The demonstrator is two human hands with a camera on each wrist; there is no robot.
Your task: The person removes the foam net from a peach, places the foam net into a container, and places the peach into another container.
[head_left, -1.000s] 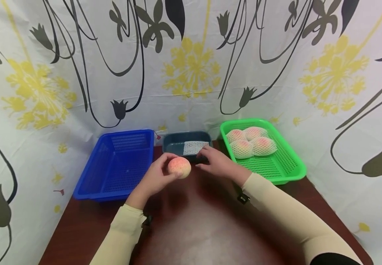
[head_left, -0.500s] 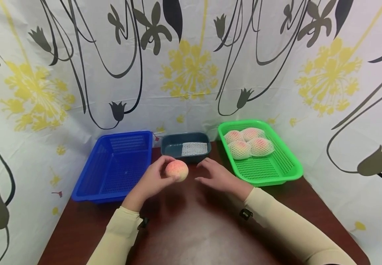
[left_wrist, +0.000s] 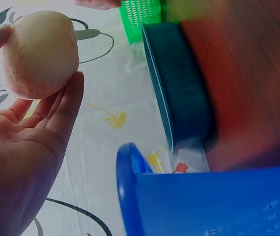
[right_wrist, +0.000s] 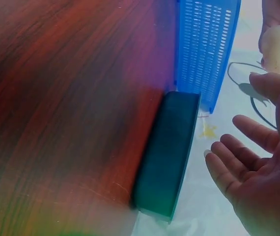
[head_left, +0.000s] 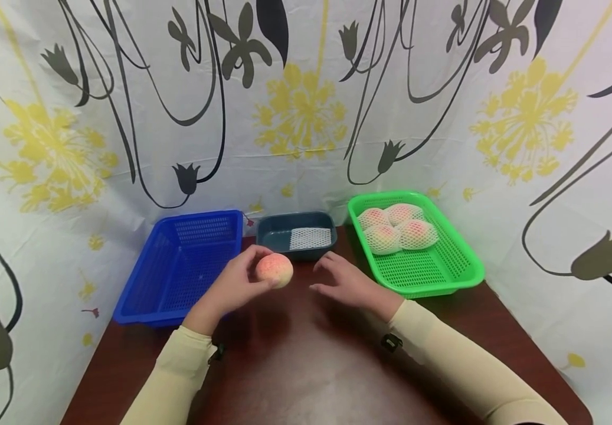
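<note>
My left hand (head_left: 235, 282) grips a pink and pale yellow peach (head_left: 275, 270) between thumb and fingers, raised over the table just in front of the small dark teal bin (head_left: 270, 241). In the left wrist view the peach (left_wrist: 42, 54) is bare, with the fingertips and thumb at its sides. My right hand (head_left: 349, 282) hovers to the right of it with relaxed fingers and nothing in them; the right wrist view shows its palm (right_wrist: 263, 191) bare. A white foam net sleeve (head_left: 311, 238) lies in the teal bin.
At the left stands a blue perforated basket (head_left: 125, 295) with no fruit showing in it. A green basket (head_left: 460, 260) at the right holds several peaches in white foam nets (head_left: 382, 238). Patterned sheeting (head_left: 306, 177) rises behind the dark red-brown table (head_left: 306, 354).
My left hand has shifted left with the peach, toward the blue basket. The right hand has drawn back slightly from the teal bin, its fingers no longer over the bin's edge.
</note>
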